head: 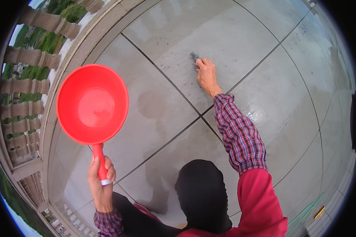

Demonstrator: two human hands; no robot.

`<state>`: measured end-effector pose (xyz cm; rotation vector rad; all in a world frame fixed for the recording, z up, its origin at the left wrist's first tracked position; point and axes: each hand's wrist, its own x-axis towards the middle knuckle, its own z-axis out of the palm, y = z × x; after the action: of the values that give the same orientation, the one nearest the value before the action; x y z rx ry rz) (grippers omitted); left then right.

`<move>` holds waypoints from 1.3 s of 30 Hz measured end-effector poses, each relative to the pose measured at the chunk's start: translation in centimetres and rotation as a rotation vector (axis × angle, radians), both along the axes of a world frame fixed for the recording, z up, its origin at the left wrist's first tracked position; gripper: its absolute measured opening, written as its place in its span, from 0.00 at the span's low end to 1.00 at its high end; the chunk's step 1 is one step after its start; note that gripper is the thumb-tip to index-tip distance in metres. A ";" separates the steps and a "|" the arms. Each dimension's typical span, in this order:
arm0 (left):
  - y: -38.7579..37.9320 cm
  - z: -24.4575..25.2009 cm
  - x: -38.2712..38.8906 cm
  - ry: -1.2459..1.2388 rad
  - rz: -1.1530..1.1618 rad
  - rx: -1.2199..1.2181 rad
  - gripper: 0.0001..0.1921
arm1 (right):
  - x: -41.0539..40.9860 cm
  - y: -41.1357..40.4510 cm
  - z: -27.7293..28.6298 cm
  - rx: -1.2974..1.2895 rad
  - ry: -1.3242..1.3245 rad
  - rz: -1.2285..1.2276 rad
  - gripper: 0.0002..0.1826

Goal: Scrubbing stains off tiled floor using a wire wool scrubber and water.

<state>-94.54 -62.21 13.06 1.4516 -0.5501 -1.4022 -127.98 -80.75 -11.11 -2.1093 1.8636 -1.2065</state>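
Observation:
My left hand (pixel 101 174) grips the handle of a red plastic dipper (pixel 95 103), its bowl facing up toward me. The bowl is held above the floor and shows a smooth inside; I cannot tell whether a little water lies in it. Farther forward, my right hand (pixel 208 74) is down at the wet tiled floor (pixel 166 127), fingers closed on a dark grey metal scouring pad (pixel 194 57). Part of the pad is hidden under the fingers. Dark specks (pixel 204 89) lie on the tile around it.
A stone balustrade (pixel 26 86) with a low curb (pixel 86 50) runs along the left. Dark joints (pixel 157 71) cross the floor. At the lower right lie a green hose (pixel 305 211) and a yellow brush or squeegee head (pixel 319 212). My bent knee (pixel 203 192) is in front of me.

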 end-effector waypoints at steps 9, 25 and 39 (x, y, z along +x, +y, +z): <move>-2.7 8.7 -1.0 -0.050 -0.005 0.013 0.24 | 1.3 -0.3 -0.3 0.053 0.119 0.135 0.11; -9.4 16.7 -3.0 0.231 -0.065 -0.007 0.24 | 5.2 -6.2 0.7 0.113 -0.075 0.029 0.07; -19.9 13.8 -1.2 0.320 -0.274 0.049 0.25 | 11.3 -14.9 0.2 0.205 0.041 0.102 0.11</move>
<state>-95.78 -82.10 26.84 1.1867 -0.5247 -1.8342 -116.63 -95.68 -10.92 -2.1028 1.7849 -0.9160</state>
